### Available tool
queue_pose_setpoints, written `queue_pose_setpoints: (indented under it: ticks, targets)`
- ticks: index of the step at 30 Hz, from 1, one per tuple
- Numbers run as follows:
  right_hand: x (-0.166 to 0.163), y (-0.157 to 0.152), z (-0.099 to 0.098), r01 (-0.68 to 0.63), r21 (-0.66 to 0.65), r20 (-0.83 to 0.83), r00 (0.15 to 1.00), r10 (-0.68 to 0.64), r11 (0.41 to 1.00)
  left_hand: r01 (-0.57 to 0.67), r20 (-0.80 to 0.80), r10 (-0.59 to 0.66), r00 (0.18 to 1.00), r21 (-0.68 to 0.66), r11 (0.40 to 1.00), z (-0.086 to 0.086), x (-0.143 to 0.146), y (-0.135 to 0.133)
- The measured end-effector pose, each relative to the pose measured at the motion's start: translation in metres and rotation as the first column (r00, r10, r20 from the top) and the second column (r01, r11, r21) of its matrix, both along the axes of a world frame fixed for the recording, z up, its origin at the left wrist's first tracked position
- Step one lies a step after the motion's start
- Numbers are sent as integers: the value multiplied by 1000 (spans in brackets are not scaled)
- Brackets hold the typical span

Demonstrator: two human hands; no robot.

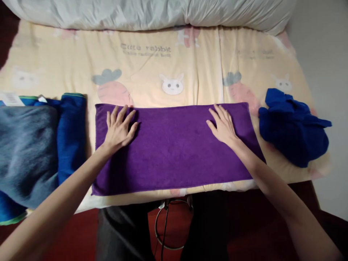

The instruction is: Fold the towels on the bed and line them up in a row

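Note:
A purple towel (171, 148) lies spread flat on the bed, its long sides running left to right. My left hand (119, 127) rests palm down on its left part, fingers spread near the far edge. On the right part my right hand (222, 123) also lies flat, fingers apart, with the fingertips close to the same far edge. Neither hand grips anything. The towel looks mostly smooth, with slight curling at its near left corner.
The bed carries a cream sheet (146, 79) printed with rabbits and carrots. Folded blue and grey cloths (29, 145) lie at left, a crumpled blue cloth (293, 127) at right. A pale quilt (152, 14) lines the back. Below hangs a looped cable (165, 232).

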State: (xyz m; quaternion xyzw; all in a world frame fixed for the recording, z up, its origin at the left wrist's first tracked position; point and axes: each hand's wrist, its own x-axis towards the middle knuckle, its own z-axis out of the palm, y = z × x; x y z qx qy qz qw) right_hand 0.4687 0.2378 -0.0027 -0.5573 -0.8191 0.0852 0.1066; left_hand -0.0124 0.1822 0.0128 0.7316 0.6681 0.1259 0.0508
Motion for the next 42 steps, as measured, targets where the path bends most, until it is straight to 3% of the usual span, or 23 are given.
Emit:
queue_pose_setpoints:
  ticks: [2,5,8,13,16,19,23,27,32,36,39,42]
  targets:
    - [11,-5,-6,-3,-37,13,1000,3,999,-58,25,58,998,-28,998,-9,-16,-2]
    - [49,11,-7,188,-16,16,982,-188,982,-153,63,155,986,-41,987,-12,-49,6]
    - [66,16,-3,266,-11,41,963,-265,964,-171,73,174,982,-54,984,-7,-51,-1]
    - [57,-44,-3,90,-18,96,991,-88,996,-121,49,127,991,-107,987,-11,-25,-74]
    - [80,-74,-1,213,38,89,972,-216,976,-187,94,202,975,-146,971,-15,-39,-111]
    - [98,-89,4,227,34,71,971,-229,973,-213,120,238,964,-186,959,-11,-54,-132]
    - [85,-137,8,214,7,43,976,-214,977,-283,101,301,948,-163,945,-1,-45,-159]
    - [73,-187,3,255,18,11,967,-255,967,-418,171,439,882,-150,896,10,-41,-169]
    - [81,-192,1,218,83,-27,976,-217,972,-454,278,554,785,-352,819,23,-66,-146]
    - [84,-191,3,188,95,-20,982,-187,978,-473,156,539,828,-324,819,24,-66,-151]
    - [88,-197,3,203,88,-4,979,-203,975,-455,65,472,879,-184,872,19,-49,-180]
    - [94,-202,1,205,89,4,979,-206,975,-344,-17,344,939,-97,934,14,-34,-214]
